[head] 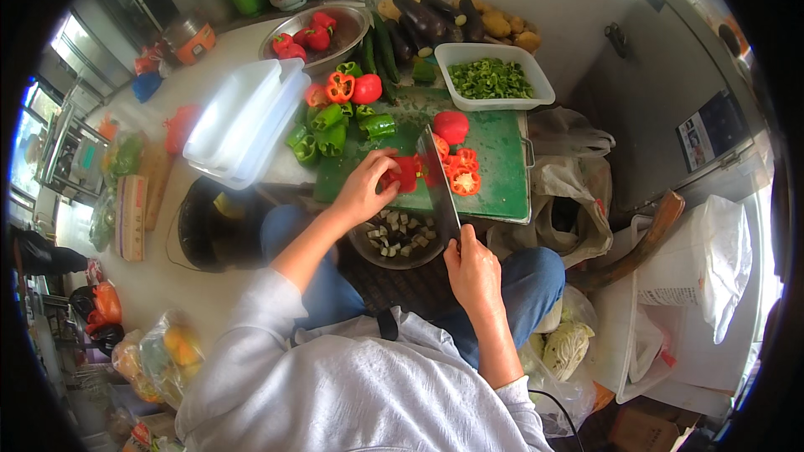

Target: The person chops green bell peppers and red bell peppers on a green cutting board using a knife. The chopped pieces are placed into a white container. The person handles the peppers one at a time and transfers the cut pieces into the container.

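My left hand presses a piece of red bell pepper onto the green cutting board, fingers curled over it. The handle of a cleaver is in my right hand, its broad blade standing on edge just right of that piece. Beyond the blade lie cut red pepper tops and rings and a whole-looking red bell pepper. Opened green peppers and more red peppers are heaped at the board's left. Under the near edge, a metal bowl holds diced eggplant.
A white plastic tub of chopped green pepper stands at the board's far right. Stacked plastic tubs and a black bucket are on my left. Behind are a steel basin of red peppers, eggplants and potatoes.
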`<state>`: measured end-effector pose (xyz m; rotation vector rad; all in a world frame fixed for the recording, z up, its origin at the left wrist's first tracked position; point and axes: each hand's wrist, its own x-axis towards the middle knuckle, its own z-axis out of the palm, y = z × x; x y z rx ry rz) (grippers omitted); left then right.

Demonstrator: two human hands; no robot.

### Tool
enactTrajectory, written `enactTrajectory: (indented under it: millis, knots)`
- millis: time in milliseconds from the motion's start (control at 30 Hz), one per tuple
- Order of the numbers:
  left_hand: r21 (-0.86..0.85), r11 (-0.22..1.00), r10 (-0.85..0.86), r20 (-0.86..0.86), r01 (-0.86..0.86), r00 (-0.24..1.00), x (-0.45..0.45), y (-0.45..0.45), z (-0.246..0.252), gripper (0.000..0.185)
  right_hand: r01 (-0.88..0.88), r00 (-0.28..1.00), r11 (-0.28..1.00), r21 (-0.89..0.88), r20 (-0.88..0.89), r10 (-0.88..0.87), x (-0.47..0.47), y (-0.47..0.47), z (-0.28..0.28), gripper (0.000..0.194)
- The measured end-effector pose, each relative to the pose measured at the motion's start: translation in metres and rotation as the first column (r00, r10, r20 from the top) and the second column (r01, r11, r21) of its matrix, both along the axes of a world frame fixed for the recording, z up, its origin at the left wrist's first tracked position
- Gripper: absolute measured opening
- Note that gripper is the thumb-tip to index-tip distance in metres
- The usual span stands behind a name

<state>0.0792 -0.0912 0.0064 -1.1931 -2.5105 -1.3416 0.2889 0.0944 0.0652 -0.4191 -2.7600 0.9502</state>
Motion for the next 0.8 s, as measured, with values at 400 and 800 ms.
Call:
enactTrajectory:
  millis: [400,800]
  knots:
    - [0.037,0.994,0.099,-0.006,-0.099,0.995,0.004,-0.010,-0.011,0.034,-0.011,0.995,1.000,0.015,-0.098,0.012,0.005,-0.027,-0.008,0.018]
    - [0.055,0.992,0.108,0.030,-0.109,0.994,0.004,-0.001,-0.009,0.034,-0.037,0.999,0.997,0.072,0.022,0.035,0.010,-0.028,-0.008,0.017]
